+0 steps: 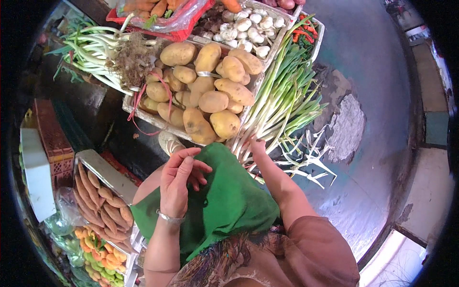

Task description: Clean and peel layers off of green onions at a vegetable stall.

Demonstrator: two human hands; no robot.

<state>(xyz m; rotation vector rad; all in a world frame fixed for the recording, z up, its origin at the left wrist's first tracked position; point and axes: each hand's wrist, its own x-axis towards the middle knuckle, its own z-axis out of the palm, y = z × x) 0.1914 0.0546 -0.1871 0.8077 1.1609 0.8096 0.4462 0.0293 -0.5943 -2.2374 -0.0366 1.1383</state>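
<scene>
My left hand [178, 173], with a metal bracelet at the wrist, is raised above the green cloth [226, 190] over my lap. Its fingers are loosely curled and apart, with nothing in them. My right hand [257, 145] reaches down to the white stem ends of a large heap of green onions [283, 97]; most of its fingers are hidden, so its hold cannot be told. The onions lie beside a foam crate [157, 123] of potatoes [213, 101]. Pale peeled leaves [317, 158] lie on the floor to the right of the stems.
Garlic [247, 28], red chillies [306, 32] and bagged carrots [157, 9] stand beyond the potatoes. More onions with roots [107, 53] lie at the upper left. Sweet potatoes [104, 204] and peppers [102, 254] are at the lower left. A pink string [134, 104] hangs over the potato crate.
</scene>
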